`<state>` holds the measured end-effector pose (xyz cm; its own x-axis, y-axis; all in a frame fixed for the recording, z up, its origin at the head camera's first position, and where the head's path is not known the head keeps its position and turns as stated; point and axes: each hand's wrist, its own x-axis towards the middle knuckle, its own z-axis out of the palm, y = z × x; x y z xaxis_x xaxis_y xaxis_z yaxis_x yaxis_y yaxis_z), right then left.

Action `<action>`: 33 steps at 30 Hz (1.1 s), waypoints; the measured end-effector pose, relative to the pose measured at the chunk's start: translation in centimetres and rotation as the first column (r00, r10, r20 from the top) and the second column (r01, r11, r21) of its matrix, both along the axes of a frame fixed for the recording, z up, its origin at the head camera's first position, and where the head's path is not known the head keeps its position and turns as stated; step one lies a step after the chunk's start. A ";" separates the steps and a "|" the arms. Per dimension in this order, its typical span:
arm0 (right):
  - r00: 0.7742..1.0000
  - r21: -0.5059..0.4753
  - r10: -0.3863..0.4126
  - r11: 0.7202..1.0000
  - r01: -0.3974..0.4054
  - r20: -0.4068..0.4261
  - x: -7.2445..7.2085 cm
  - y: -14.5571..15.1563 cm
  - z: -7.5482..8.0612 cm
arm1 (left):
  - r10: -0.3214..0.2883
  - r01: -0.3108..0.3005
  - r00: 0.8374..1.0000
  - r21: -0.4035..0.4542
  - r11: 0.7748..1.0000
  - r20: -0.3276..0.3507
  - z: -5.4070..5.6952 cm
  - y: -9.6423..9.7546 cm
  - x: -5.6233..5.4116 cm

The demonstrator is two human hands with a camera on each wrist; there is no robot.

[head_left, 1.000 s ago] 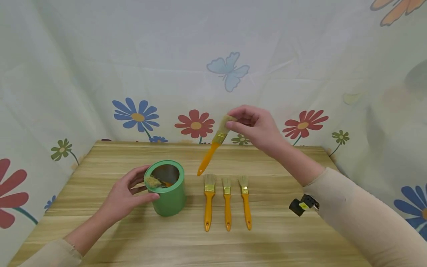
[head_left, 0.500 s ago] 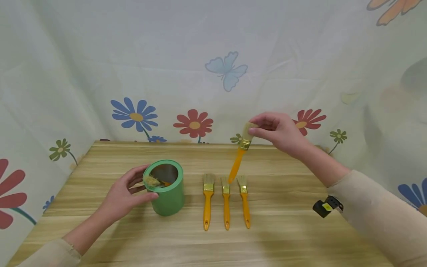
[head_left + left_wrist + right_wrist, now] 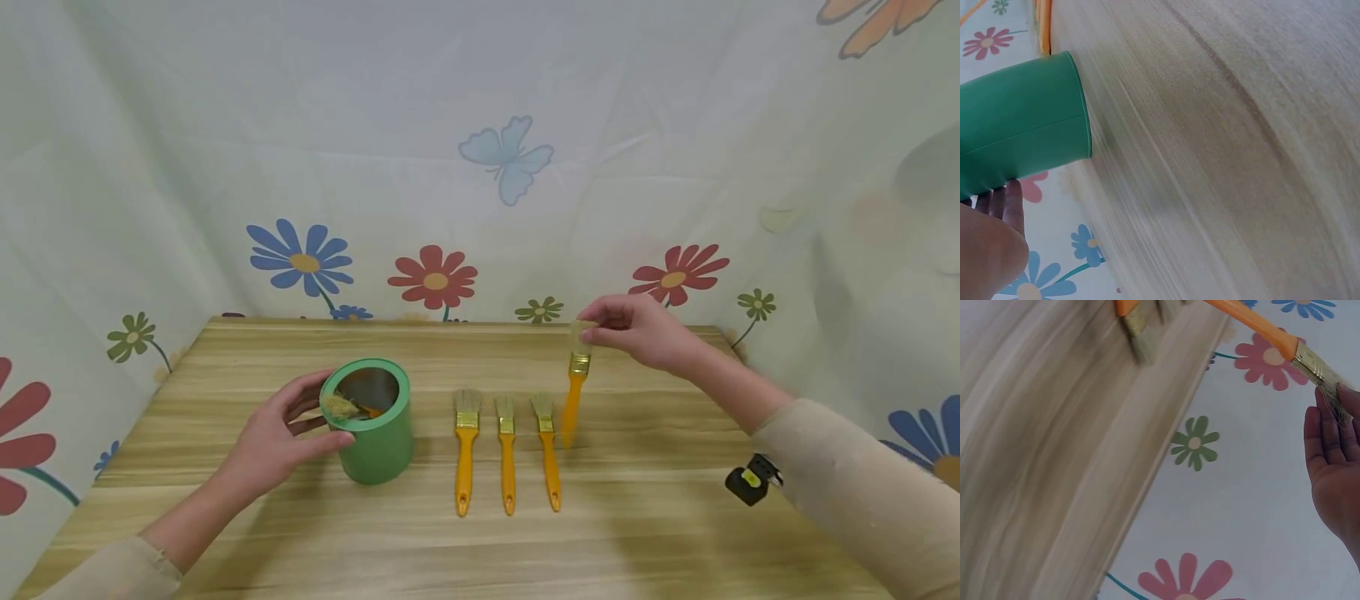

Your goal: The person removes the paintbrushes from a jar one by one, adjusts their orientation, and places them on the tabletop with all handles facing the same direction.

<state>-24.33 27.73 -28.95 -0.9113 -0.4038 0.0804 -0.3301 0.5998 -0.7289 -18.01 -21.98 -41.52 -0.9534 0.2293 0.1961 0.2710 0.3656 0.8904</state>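
Note:
My left hand (image 3: 273, 437) grips a green can (image 3: 377, 454) that stands upright on the table, fingers behind it and thumb at the near rim. Inside the can, bristles (image 3: 341, 406) and a bit of orange show; the rest is hidden by its wall. With thumb and fingertips my right hand (image 3: 645, 337) pinches a paintbrush (image 3: 576, 387) by its bristles, its orange handle hanging down. Just left of that handle, a row of brushes lies bristles away from me: a wide paintbrush (image 3: 465, 454), a middle paintbrush (image 3: 507, 458) and a right paintbrush (image 3: 548, 454).
The wood-grain table (image 3: 420, 550) ends at a back edge in front of a white flowered cloth (image 3: 360, 192). That cloth also hangs at both sides. A small black device (image 3: 752, 480) sits by the right sleeve (image 3: 840, 475).
My right hand has carried the paintbrush rightward and down, from beside the can past the row, and its handle now hangs more upright. The left hand and can have stayed put.

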 end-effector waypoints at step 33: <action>0.999 0.076 0.052 0.996 -0.051 -0.013 -1.5 1.8 -10.6 | 0.009 -0.009 1.000 0.009 1.000 0.010 0.1 0.2 0.2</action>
<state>-25.86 29.53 -39.58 -0.8883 -0.4552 0.0614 -0.3721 0.6348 -0.6772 -17.81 -21.81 -41.38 -0.9573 0.2192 0.1886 0.2590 0.3601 0.8962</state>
